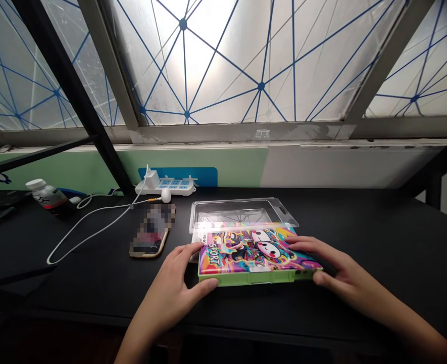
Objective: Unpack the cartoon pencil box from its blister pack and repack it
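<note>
A flat pencil case [259, 252] with a bright cartoon cover, the word SPORT and a light green front side lies on the black table. My left hand [180, 280] grips its left end, thumb at the front edge and fingers behind the near-left corner. At the right end, my right hand [333, 268] has its fingers over the cover and its thumb against the front corner. Behind the case, partly covered by it, sits a clear plastic package tray [242, 207]. A strip of white printed card shows by the case's left end.
To the left lies a phone [153, 232], partly blurred, near a looping white cable [83, 227]. A white power strip [176, 187] with a plugged charger stands by the wall. A tilted bottle [49, 197] is farther left. Black metal bars [109, 156] rise at both sides.
</note>
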`<act>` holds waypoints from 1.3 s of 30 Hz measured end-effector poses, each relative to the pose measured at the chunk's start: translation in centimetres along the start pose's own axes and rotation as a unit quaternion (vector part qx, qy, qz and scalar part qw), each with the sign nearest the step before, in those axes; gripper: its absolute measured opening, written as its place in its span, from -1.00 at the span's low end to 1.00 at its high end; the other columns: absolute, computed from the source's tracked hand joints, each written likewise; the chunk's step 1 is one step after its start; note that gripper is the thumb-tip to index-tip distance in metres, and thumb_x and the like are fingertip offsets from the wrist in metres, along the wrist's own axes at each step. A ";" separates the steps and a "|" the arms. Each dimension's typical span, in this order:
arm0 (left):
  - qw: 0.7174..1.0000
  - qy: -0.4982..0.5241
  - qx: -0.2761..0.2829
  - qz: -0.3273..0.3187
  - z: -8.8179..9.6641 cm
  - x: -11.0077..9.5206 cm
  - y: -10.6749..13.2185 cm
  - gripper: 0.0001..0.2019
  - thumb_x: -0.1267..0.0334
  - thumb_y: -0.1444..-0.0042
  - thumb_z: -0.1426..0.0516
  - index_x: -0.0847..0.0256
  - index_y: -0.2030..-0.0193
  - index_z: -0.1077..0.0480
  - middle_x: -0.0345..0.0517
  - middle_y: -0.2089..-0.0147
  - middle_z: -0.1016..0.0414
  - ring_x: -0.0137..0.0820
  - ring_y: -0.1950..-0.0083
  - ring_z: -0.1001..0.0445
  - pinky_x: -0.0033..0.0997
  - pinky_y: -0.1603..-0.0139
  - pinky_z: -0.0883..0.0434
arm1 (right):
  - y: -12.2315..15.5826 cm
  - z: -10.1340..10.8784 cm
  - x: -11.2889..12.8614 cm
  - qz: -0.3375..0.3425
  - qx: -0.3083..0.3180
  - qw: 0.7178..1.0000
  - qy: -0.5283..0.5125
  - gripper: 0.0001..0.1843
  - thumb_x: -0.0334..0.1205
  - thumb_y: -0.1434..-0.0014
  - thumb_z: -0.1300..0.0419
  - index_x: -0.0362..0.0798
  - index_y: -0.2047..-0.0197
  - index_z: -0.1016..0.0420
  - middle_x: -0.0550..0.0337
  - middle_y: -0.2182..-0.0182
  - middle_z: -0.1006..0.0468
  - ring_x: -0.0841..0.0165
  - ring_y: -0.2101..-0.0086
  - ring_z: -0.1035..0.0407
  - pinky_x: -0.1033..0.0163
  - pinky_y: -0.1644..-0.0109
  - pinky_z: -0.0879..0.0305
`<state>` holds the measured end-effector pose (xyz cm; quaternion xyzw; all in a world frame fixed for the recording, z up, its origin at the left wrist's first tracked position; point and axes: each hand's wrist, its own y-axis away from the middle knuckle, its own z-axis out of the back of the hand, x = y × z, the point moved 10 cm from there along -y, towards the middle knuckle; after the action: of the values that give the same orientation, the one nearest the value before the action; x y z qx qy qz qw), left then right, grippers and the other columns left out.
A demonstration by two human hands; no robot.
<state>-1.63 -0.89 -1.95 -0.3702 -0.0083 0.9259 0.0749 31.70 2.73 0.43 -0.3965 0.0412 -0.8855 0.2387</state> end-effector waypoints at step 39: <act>1.000 -0.006 0.018 -0.023 -0.4 -0.5 -1.1 -0.08 0.09 -0.28 -0.19 -0.06 -0.58 0.34 -0.03 -0.41 -0.35 -0.05 -0.38 -0.30 0.02 -0.39 -0.18 | -8.2 -9.0 7.8 0.095 0.010 0.954 0.284 -0.75 -0.16 -0.44 -0.02 -0.11 0.12 -0.45 -0.04 0.18 -0.46 0.14 0.17 -0.32 0.03 0.09 -0.30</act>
<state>-0.80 0.09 -1.83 -0.3629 -0.0007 0.9261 0.1031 17.50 5.32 1.75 -0.1211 0.1361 -0.9352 0.3038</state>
